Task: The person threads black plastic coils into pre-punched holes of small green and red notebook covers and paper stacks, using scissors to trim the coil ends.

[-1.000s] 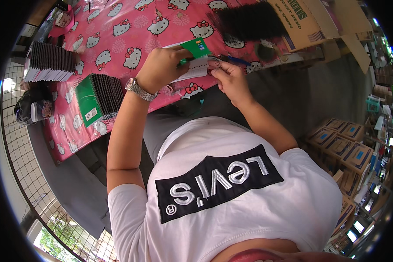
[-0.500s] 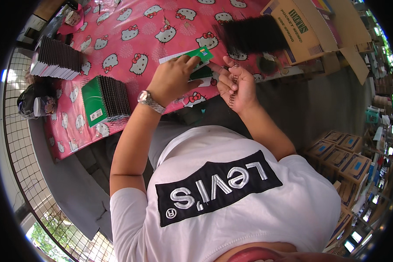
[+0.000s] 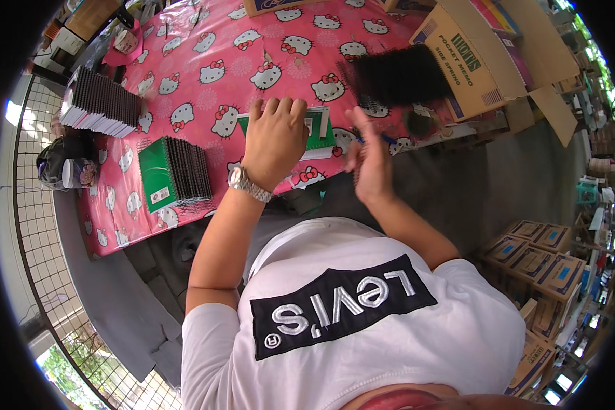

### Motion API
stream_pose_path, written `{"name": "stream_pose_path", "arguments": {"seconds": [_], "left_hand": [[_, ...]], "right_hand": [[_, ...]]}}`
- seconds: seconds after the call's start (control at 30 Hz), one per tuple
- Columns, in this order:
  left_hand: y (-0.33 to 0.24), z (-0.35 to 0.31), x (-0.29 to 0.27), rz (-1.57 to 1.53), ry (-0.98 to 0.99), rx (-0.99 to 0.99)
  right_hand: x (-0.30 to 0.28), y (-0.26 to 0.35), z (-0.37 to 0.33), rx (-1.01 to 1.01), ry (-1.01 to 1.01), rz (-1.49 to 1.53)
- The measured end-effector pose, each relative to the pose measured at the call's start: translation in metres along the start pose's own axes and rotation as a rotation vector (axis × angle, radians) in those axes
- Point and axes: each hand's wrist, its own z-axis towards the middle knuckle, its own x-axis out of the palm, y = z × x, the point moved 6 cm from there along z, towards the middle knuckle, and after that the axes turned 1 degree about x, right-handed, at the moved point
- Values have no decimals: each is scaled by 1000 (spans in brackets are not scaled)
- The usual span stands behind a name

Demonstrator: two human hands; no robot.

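Note:
My left hand (image 3: 275, 140), with a metal watch on the wrist, lies palm down on a green spiral notebook (image 3: 320, 128). Its fingers curl over the notebook's far edge. The notebook lies near the front edge of a pink cartoon-cat tablecloth (image 3: 205, 82). To its right, my right hand (image 3: 370, 167) is off the notebook at the table's edge, its fingers curled round a thin blue pen-like stick (image 3: 384, 139).
A stack of green spiral notebooks (image 3: 174, 179) stands left of my hand, and another stack of notebooks (image 3: 99, 102) sits further back left. A black heap of binding coils (image 3: 400, 74) lies before an open cardboard box (image 3: 471, 58). Small cartons (image 3: 540, 256) line the floor on the right. A wire mesh (image 3: 27, 225) runs along the left.
Both hands were together on the green notebook. My left hand has since pressed it flat on the cloth, and my right hand has drawn away to the right.

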Motion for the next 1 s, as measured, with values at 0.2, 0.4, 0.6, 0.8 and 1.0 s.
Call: {"name": "stream_pose_path", "arguments": {"seconds": [0.2,0.4,0.6,0.8,1.0], "left_hand": [[-6,-23,-5,-33,-138,16],[0,-28,-8,-98,-166,77],[0,-29,-13,-139,-144,90],[1,-32,-14,-168,-154,102],[2,-31,-11,-172,-156,113]], "right_hand": [[34,-14,-21,-87,332,-458],[30,48,19,-558,465,-769],[47,60,21,-715,493,-875],[45,53,20,-668,629,-835],[45,55,25,-582,686,-807]]}}
